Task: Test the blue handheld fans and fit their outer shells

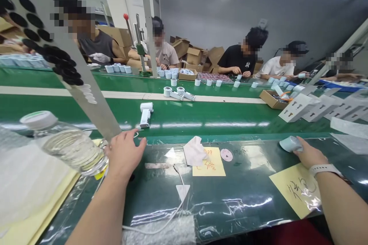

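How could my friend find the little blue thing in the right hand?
Find the long green belt, then the dark green worktop on its near side. On the right, the right hand, with a white wristband, holds a small pale-blue piece. Unlike similar pieces farther back, it alone is at the near worktop.

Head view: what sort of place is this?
Probably a factory assembly line: co-workers work along a long green belt dotted with pale-blue parts, and cardboard boxes are piled behind them.
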`<state>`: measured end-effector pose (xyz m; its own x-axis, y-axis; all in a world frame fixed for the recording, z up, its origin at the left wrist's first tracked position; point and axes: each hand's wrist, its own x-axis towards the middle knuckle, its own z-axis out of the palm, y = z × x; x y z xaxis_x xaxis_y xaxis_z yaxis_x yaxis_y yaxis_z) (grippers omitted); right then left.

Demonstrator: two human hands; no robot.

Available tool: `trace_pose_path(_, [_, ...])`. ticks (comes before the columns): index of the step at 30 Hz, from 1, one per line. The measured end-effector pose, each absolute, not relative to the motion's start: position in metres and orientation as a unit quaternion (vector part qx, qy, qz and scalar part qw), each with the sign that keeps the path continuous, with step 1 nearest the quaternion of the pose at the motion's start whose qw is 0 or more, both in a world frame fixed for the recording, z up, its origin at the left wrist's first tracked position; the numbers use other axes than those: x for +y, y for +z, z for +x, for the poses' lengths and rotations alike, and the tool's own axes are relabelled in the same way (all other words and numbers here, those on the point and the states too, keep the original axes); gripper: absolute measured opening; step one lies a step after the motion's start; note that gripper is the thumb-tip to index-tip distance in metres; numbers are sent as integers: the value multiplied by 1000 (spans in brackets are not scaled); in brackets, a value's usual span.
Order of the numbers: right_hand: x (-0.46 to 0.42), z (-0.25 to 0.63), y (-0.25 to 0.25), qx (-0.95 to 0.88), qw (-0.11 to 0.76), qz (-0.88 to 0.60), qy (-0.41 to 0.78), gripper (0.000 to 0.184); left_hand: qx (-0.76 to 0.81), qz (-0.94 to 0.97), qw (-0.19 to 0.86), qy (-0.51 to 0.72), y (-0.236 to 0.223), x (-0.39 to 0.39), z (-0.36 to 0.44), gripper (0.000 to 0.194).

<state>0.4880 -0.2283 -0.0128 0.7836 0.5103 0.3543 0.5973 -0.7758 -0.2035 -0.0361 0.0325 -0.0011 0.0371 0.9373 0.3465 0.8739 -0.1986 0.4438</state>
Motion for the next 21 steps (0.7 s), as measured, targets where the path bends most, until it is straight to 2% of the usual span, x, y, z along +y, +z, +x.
trace_pose_path(3, [-211, 469, -15, -260, 144, -939, -173, 59, 539, 783, 65, 303, -11, 32, -29, 40])
trace_pose_path(6, [-172, 429, -19, -300, 138, -926, -181, 60, 465, 828, 87, 303, -15, 26, -22, 51])
trace_pose_path(12, [-62, 321, -16, -495, 97, -859, -89, 42, 495, 853, 130, 101, -6, 31, -41, 99])
trace_pose_path(17, [30, 223, -10, -631, 68, -773, -11, 40, 478, 862, 146, 83, 1, 25, -42, 96])
trace_pose_path(21, [81, 143, -12, -701, 49, -709, 58, 60, 518, 826, 192, 108, 7, 5, -22, 94])
